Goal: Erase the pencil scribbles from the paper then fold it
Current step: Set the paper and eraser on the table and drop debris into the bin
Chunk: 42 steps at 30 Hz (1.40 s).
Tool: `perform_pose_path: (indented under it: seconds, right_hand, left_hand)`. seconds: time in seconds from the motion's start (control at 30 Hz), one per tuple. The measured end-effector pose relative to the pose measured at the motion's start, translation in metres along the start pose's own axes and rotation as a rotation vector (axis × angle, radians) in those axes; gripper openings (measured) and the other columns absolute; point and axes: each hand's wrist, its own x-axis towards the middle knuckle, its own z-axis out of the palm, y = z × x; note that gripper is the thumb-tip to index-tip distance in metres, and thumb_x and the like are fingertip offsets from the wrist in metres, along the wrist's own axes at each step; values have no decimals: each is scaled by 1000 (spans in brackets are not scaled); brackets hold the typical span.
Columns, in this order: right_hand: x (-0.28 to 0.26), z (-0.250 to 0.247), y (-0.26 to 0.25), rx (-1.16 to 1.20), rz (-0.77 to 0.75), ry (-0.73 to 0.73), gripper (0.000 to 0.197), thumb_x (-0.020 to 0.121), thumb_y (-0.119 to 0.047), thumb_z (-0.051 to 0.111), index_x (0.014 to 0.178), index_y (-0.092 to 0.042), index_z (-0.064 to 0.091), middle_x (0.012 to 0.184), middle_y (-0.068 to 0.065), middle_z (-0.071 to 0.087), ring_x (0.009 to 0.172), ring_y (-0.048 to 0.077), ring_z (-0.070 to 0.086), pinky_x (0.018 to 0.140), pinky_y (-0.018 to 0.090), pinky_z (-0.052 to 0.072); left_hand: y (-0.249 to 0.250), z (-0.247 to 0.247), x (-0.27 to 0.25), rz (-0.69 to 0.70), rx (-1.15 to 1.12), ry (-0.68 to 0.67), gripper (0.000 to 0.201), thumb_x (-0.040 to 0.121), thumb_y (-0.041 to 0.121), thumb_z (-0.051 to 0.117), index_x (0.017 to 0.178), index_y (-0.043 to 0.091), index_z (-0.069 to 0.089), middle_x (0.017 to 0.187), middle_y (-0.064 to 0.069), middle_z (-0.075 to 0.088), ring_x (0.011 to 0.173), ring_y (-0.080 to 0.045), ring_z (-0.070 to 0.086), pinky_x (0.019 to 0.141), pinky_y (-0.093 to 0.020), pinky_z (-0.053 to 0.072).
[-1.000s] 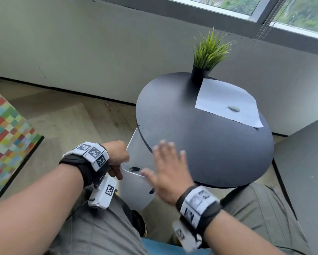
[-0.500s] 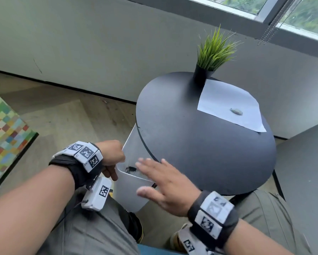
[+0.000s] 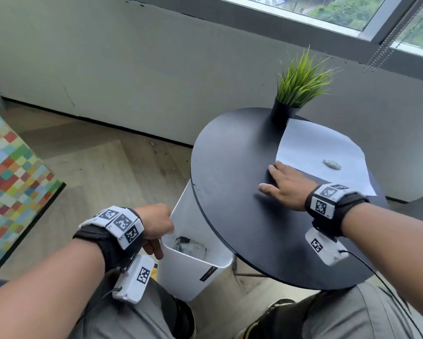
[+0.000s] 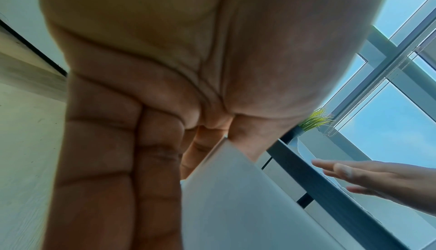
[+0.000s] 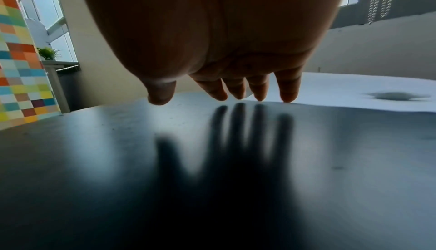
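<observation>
A white sheet of paper [image 3: 320,148] lies on the far right of the round black table [image 3: 232,167]; I can make out no scribbles on it. A small grey-white eraser [image 3: 331,164] rests on the sheet, blurred in the right wrist view [image 5: 398,95]. My right hand [image 3: 276,179] lies flat on the tabletop with straight fingers [image 5: 286,90] reaching the paper's [image 5: 354,90] near left corner. My left hand [image 3: 160,231] is low beside the table, its fingers [image 4: 113,161] curled over the rim of a white bin [image 3: 193,265].
A potted green grass plant [image 3: 296,94] stands at the table's back edge, touching the paper's far corner. The bin sits partly under the table's left edge, with dark bits inside. My knees are below the table. A colourful checked panel [image 3: 7,177] is on the left.
My right hand has swung from above the bin up and to the right across the table to the paper's corner. My left hand has stayed on the bin's rim.
</observation>
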Motion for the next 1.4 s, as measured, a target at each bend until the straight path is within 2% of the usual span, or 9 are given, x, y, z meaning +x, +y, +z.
perform_pose_path:
  seconds: [0.13,0.23,0.3,0.43,0.63,0.8,1.0,1.2,1.4]
  right_hand:
    - [-17,16,-47,-141,-374,-1,104,74,-85,13,154,-19,12,163,9,2,149,29,2,122,38,4]
    - [-36,3,-59,12,-776,-46,73,90,-72,31,146,-27,39,152,-3,39,140,12,30,116,22,18]
    - [-13,-8,-51,138,-666,86,62,93,-64,38,145,-30,42,143,-7,48,130,10,43,108,23,30]
    - [24,2,-43,-124,-338,61,83,88,-74,26,154,-27,10,164,-4,4,149,24,7,119,45,15]
    - [-21,15,-70,13,-878,76,80,88,-72,24,152,-25,25,161,-2,22,148,20,15,119,40,14]
    - [19,16,-69,-91,-324,70,87,85,-79,24,154,-28,8,163,-9,-3,149,27,1,117,54,15]
    - [-42,11,-77,72,-782,-26,70,88,-74,31,148,-39,28,153,-8,36,144,13,23,116,37,20]
    - [-10,17,-70,-62,-238,14,87,83,-79,33,153,-33,6,162,-12,-5,149,29,0,115,60,15]
    - [-84,36,-79,71,-721,-75,93,80,-81,24,155,-29,8,163,-11,-1,148,7,-6,120,34,-2]
  left_hand:
    - [2,0,0,14,-2,-3,30,98,3,38,121,5,58,104,-24,74,76,-34,77,61,-35,60]
    - [2,-2,1,9,-8,-2,30,99,3,38,123,7,57,105,-22,74,74,-33,77,61,-34,60]
    - [2,-4,2,1,-4,-3,31,99,3,39,123,6,58,105,-20,75,77,-34,77,62,-34,60]
    - [5,-4,3,-11,12,-12,32,98,2,38,122,3,58,105,-22,75,82,-37,77,61,-35,60]
    - [8,-3,6,-33,22,-17,32,97,3,40,124,3,56,107,-23,73,78,-36,77,58,-34,61]
    - [13,3,2,-32,57,-15,31,97,3,40,122,2,58,104,-23,74,76,-35,77,58,-34,60]
    - [14,4,0,-16,73,-16,28,98,5,42,122,1,57,103,-26,73,76,-35,77,57,-34,61]
    - [13,11,-6,-18,59,-12,29,98,6,42,121,0,58,100,-27,74,83,-37,77,66,-38,62]
    - [7,14,-7,-9,23,-14,30,97,6,42,118,0,62,94,-22,76,78,-36,77,55,-32,58]
